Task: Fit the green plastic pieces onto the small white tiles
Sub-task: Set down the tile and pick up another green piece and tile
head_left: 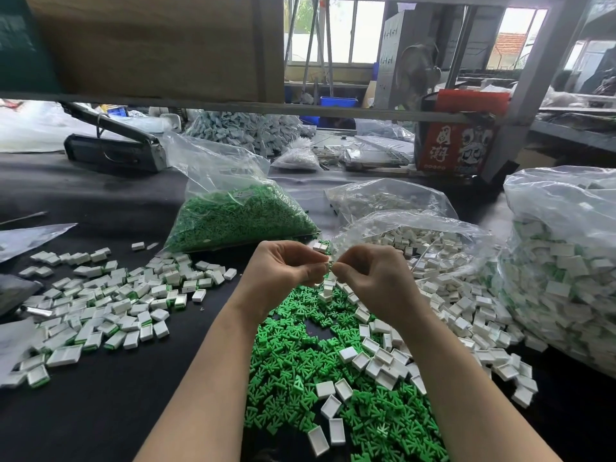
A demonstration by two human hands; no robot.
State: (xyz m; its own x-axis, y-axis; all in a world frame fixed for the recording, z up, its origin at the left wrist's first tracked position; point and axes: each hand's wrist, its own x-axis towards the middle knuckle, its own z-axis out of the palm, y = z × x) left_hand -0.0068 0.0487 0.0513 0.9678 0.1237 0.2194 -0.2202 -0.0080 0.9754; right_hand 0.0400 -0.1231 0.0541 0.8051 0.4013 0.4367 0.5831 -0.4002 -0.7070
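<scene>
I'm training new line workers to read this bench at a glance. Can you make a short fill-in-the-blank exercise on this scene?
1. The left hand and right hand meet above a loose pile of ____ plastic pieces.
2. The finished tiles lie scattered on the person's ____ side.
3. The spare green pieces sit in a clear plastic ____.
4. The table surface is ____ in colour.

Missing words: green; left; bag; black

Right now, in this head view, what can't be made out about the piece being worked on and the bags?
- Piece pinched between left hand and right hand: fingertips cover it, so whether it is fitted is unclear.
- Bag of finished tiles: cut off by the right edge.
- Label inside the green pieces bag: too small to read.
- Far grey heap: blurred.
</scene>
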